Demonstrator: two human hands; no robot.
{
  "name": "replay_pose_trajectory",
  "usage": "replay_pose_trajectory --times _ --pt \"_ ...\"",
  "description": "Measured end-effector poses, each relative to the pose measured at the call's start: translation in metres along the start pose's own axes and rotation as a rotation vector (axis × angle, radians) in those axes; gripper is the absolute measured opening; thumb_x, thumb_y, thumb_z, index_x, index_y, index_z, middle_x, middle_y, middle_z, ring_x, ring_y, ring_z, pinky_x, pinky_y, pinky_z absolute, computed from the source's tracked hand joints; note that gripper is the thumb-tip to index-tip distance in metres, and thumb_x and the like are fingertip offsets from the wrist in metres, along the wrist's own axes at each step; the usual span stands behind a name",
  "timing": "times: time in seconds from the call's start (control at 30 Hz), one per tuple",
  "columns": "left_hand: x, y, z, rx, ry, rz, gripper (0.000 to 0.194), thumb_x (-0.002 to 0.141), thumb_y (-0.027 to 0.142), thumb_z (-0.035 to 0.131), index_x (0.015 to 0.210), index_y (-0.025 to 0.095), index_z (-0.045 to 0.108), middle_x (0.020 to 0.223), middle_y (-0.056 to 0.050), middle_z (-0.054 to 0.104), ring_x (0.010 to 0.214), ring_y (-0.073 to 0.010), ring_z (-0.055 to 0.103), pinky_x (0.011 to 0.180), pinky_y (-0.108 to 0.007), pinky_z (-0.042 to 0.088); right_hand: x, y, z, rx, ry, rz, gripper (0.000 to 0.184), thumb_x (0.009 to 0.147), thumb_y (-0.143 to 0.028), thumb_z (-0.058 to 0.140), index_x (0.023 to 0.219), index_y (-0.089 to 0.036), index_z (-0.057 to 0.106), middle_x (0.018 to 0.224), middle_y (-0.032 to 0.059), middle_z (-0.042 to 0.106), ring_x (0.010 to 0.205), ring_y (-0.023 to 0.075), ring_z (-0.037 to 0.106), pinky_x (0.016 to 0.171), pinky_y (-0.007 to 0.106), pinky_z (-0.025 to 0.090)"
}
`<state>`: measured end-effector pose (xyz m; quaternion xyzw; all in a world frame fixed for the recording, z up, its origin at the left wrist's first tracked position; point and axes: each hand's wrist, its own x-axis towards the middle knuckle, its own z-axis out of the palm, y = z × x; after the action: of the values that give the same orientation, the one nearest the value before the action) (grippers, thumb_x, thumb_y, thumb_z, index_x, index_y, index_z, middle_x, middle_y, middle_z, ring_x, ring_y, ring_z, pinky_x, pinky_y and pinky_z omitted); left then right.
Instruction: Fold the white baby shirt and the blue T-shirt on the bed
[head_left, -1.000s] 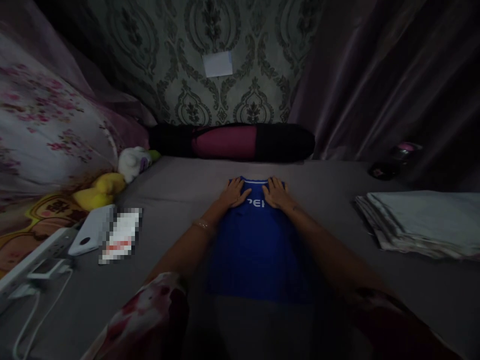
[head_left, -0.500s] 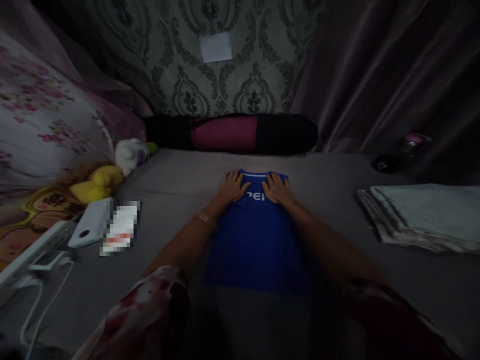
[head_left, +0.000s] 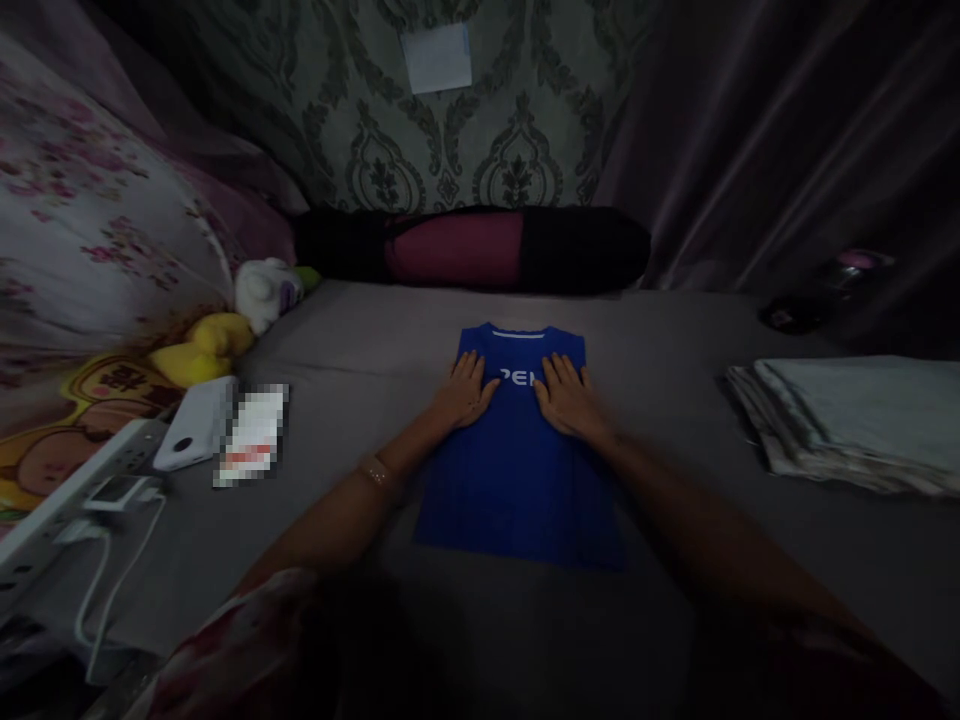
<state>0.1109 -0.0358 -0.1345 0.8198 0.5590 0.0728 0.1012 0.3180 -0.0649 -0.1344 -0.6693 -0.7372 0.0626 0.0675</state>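
Observation:
A blue shirt (head_left: pixel 517 480) lies flat on the grey bed sheet (head_left: pixel 360 340), its neckline pointing away from me and its sides folded in. White lettering runs across its upper part, partly covered by my fingers. My left hand (head_left: pixel 459 392) rests flat on the shirt's upper left edge, fingers stretched out. On the upper right, my right hand (head_left: pixel 568 395) lies palm down with its fingers spread. Neither hand grasps the fabric. A bracelet circles my left wrist.
To the right lies a stack of folded pale cloth (head_left: pixel 862 415). At left are a white power strip (head_left: pixel 97 470), a power bank (head_left: pixel 196 422), a blurred-out packet (head_left: pixel 253 435) and plush toys (head_left: pixel 206 345). A long black and maroon bag (head_left: pixel 457 248) lines the wall.
Both hands have slid down the shirt toward me, away from the shoulders, uncovering more of its top edge. The camera view has shifted slightly.

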Motion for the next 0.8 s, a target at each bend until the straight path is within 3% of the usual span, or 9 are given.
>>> replay_pose_trajectory --times 0.27,0.4,0.6,0.8 --pt "-0.002 0.001 -0.003 0.002 0.095 -0.021 0.071 0.099 0.054 0.022 0.147 0.003 0.031 0.157 -0.022 0.025 0.147 -0.0306 0.02 0.119 -0.048 0.018 0.0 0.001 -0.01 0.033 0.004 -0.024 0.066 0.099 -0.045 0.016 0.152 -0.007 0.026 0.159 0.0151 0.021 0.148 0.0275 0.014 0.119 0.051 0.012" --pt "-0.032 -0.003 -0.012 -0.026 0.196 0.002 0.067 0.099 0.051 0.023 0.144 0.004 0.034 0.153 -0.024 0.033 0.144 -0.0318 0.026 0.117 -0.051 0.022 -0.026 0.007 -0.019 0.095 0.014 -0.024 0.067 0.099 -0.045 0.016 0.153 -0.006 0.023 0.16 0.0158 0.017 0.148 0.0273 0.012 0.119 0.05 0.014" --pt "-0.106 0.006 -0.013 -0.019 -0.007 0.028 0.074 0.098 0.056 0.02 0.146 0.001 0.03 0.155 -0.024 0.028 0.146 -0.0315 0.022 0.118 -0.047 0.023 -0.097 0.003 -0.007 0.049 0.028 -0.062 0.069 0.099 -0.047 0.017 0.152 -0.003 0.026 0.158 0.0175 0.023 0.147 0.0276 0.018 0.119 0.049 0.017" --pt "-0.119 0.015 -0.001 0.008 0.019 0.048 0.074 0.098 0.056 0.023 0.15 0.002 0.023 0.157 -0.023 0.022 0.147 -0.0318 0.016 0.119 -0.049 0.021 -0.112 -0.004 0.007 -0.046 0.169 -0.095 0.068 0.099 -0.044 0.02 0.148 0.002 0.032 0.156 0.0199 0.027 0.146 0.0288 0.021 0.119 0.047 0.017"
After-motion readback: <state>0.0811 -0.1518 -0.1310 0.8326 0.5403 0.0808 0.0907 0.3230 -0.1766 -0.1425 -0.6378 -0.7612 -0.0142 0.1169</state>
